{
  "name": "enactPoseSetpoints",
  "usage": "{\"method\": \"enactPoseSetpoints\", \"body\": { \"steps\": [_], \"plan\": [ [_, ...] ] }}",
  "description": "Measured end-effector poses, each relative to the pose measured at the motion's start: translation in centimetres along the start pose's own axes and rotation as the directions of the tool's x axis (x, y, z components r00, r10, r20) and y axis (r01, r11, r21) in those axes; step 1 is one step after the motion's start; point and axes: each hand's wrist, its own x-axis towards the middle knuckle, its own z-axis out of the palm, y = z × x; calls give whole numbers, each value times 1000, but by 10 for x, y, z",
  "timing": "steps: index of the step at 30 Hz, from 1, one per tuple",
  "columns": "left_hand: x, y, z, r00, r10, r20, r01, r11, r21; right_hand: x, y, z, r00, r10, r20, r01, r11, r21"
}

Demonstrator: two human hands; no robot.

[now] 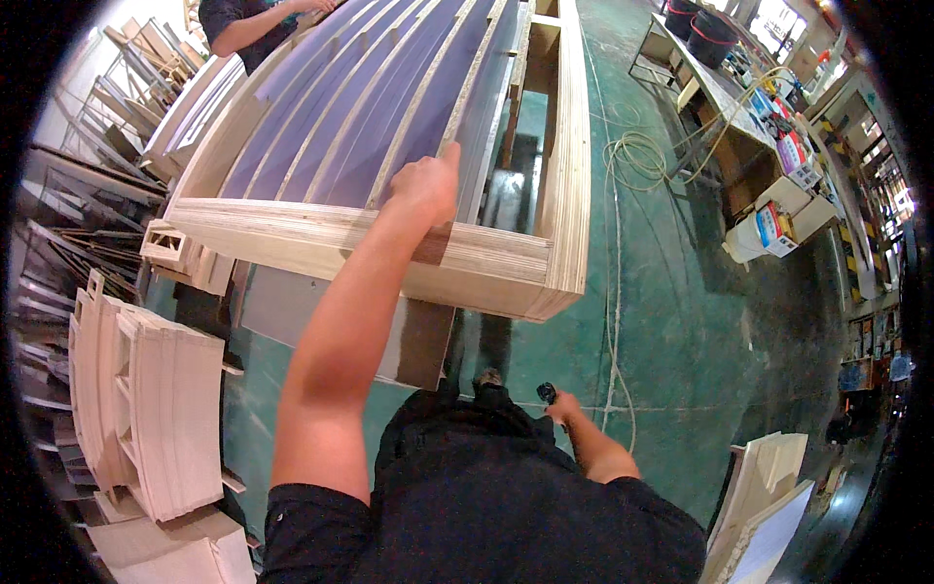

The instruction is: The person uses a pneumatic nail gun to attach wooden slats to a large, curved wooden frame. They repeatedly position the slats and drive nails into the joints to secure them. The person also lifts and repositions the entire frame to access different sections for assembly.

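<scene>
- Head view: left arm stretched forward over the wooden frame's (pixel 292 216) near rail; left hand (pixel 425 190) at a slat (pixel 477 73), fingers curled, can't tell if gripping.
- Right arm low, right hand (pixel 561 407) closed around black handheld object (pixel 547 393).
- Frame directly ahead of person.

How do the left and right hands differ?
The left hand reaches forward over the wooden frame; the right hand is down low, away from it. The right hand grips a black tool; no tool shows in the left hand. Both are bare.
</scene>
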Motion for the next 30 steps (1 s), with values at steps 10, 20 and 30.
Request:
{"method": "enactPoseSetpoints", "body": {
  "steps": [10, 20, 30],
  "plan": [
    [3, -39, 3, 967, 254, 20, -247, 953, -175, 7, 54, 58, 999, -35, 0, 35, 988, -151],
    [-34, -120, 21, 681, 676, -282, -711, 702, -33, -77, 13, -93, 992, 111, -65, -75, 912, 404],
    [-36, -128, 23, 693, 700, -174, -716, 695, -58, -315, -231, -356, 856, -311, -412, 398, 906, 144]
  ]
}}
